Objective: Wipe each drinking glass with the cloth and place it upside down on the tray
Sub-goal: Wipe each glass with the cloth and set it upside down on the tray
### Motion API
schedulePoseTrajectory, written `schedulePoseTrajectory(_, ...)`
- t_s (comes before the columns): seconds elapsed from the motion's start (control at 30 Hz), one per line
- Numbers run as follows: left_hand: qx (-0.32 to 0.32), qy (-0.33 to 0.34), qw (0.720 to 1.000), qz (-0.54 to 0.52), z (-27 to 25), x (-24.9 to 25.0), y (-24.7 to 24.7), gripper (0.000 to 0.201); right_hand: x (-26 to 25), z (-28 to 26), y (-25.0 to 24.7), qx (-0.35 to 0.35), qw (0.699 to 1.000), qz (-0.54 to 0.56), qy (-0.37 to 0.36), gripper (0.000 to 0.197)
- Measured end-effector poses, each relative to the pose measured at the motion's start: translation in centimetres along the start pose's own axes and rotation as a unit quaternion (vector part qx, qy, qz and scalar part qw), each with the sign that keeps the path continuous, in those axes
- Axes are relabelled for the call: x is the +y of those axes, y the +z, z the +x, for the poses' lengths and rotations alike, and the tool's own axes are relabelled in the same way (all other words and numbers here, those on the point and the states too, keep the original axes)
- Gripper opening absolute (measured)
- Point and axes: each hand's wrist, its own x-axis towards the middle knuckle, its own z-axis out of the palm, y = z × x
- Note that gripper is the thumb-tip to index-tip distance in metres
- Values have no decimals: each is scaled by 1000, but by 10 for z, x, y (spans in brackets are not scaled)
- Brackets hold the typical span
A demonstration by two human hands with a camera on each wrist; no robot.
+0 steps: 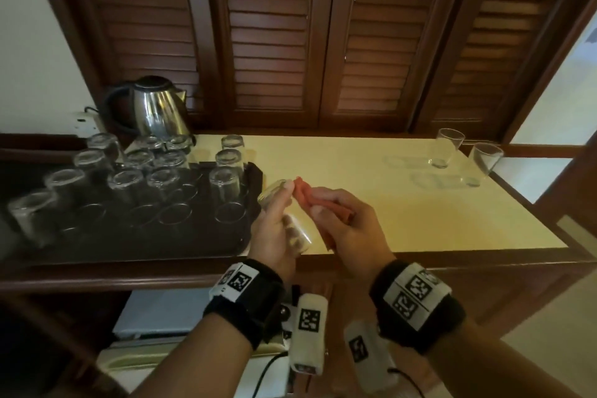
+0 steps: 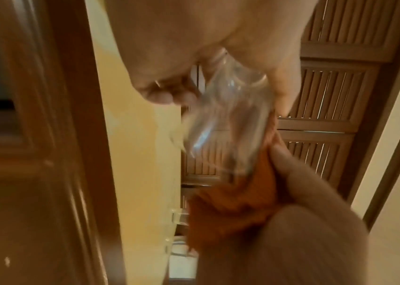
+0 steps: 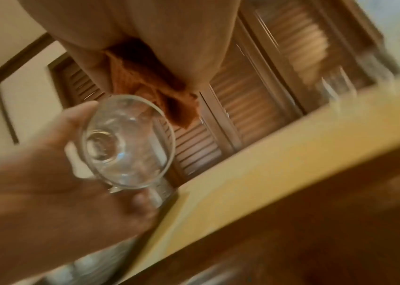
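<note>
My left hand [image 1: 274, 220] grips a clear drinking glass [image 1: 292, 226] [image 2: 225, 115] [image 3: 125, 146], held tilted over the counter's front edge beside the tray. My right hand [image 1: 342, 223] holds a bunched orange cloth [image 1: 307, 200] [image 2: 230, 208] [image 3: 150, 83] right next to the glass's mouth; the cloth's tip sits at the rim. On the dark tray [image 1: 200, 245] at the left stand several glasses upside down [image 1: 226, 184]. Two upright glasses [image 1: 447, 147] [image 1: 484, 161] stand at the counter's far right.
A steel kettle [image 1: 155, 107] stands behind the tray at the back left. The yellow counter top [image 1: 371, 171] stretches between tray and upright glasses. Dark louvred wooden doors [image 1: 290, 35] rise behind it. A small fridge top [image 1: 168, 310] shows under the counter.
</note>
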Motion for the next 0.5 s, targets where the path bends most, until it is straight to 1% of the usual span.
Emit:
schedulePoseTrajectory(0.03,14,-8,1000,-18,4,1,2,92,1,-2,7,-4,1000,21,13,14)
schedulePoseTrajectory(0.07,16,-12,1000,-20,5,2,5,99,6,0,11,-1,999,38,24,13)
schedulePoseTrajectory(0.1,2,-12,1000,-7,3,6,9,97,8,3,12,10,998,47,35,14)
schedulePoseTrajectory(0.13,-17,-11,1000,23,1,10,12,87,10,9,9,36,998,44,39,15)
schedulePoseTrajectory(0.17,-41,-7,997,62,-2,14,16,72,11,16,3,61,997,44,34,14)
schedulePoseTrajectory(0.2,-66,2,992,106,-2,17,20,57,11,23,-5,76,995,62,25,11)
schedulePoseTrajectory(0.23,-83,18,986,143,1,20,24,48,8,27,-12,81,993,82,19,14)
schedulePoseTrajectory(0.27,-90,43,981,166,3,21,28,49,6,28,-16,72,993,92,8,21)
schedulePoseTrajectory(0.3,-80,73,979,174,6,22,33,54,4,26,-19,50,995,85,-8,27)
schedulePoseTrajectory(0.37,-40,113,980,159,10,22,44,59,5,18,-19,4,999,35,-24,39)
schedulePoseTrajectory(0.4,-33,108,982,148,11,21,49,59,9,20,-22,0,999,15,-31,42)
schedulePoseTrajectory(0.43,-46,95,983,150,12,18,53,56,13,26,-28,11,999,8,-42,43)
schedulePoseTrajectory(0.5,-89,73,974,193,15,14,62,55,16,42,-46,40,997,46,-45,39)
